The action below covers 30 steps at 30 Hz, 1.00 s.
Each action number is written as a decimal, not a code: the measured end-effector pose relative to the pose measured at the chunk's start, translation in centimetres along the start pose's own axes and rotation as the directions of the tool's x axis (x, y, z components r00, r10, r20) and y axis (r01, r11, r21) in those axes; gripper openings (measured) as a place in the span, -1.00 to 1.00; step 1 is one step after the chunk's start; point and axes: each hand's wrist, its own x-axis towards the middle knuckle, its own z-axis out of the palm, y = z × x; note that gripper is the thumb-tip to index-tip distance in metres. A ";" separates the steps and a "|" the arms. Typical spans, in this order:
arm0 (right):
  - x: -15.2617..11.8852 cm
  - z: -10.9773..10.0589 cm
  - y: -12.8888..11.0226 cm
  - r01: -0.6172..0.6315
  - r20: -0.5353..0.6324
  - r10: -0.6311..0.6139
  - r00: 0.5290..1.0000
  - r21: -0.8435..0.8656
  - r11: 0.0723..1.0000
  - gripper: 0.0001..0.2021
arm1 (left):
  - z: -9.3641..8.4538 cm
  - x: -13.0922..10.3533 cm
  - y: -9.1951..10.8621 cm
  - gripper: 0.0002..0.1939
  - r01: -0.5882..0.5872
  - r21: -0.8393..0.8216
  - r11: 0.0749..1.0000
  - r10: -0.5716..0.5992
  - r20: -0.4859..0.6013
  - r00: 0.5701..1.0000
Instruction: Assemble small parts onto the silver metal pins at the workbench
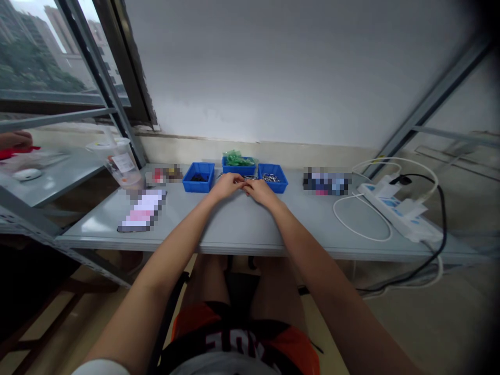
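My left hand (pixel 229 185) and my right hand (pixel 258 189) meet at the fingertips above the grey table (pixel 242 224). Both have their fingers pinched together; anything between them is too small to make out. Behind them sits a blue bin (pixel 239 170) heaped with green pieces (pixel 234 158). To the left of my left hand is a blue bin (pixel 191 186) with dark small parts inside. A third blue bin (pixel 278 188), holding shiny metal pieces (pixel 270 178), stands just right of my right hand. Some metal pieces (pixel 250 177) show just behind my fingers.
A phone (pixel 142 210) and a drink cup (pixel 125 169) are on the left. A blurred object (pixel 327 182) lies right of the bins. A white power strip (pixel 402 211) with cables is at the far right. Another person's hand (pixel 15 139) shows at the far left.
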 end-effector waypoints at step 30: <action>0.3 -0.3 0.2 -0.038 -0.236 0.089 0.968 0.213 0.976 -0.82 | -0.3 0.0 -1.0 -0.73 -0.022 0.014 1.000 0.021 0.051 0.998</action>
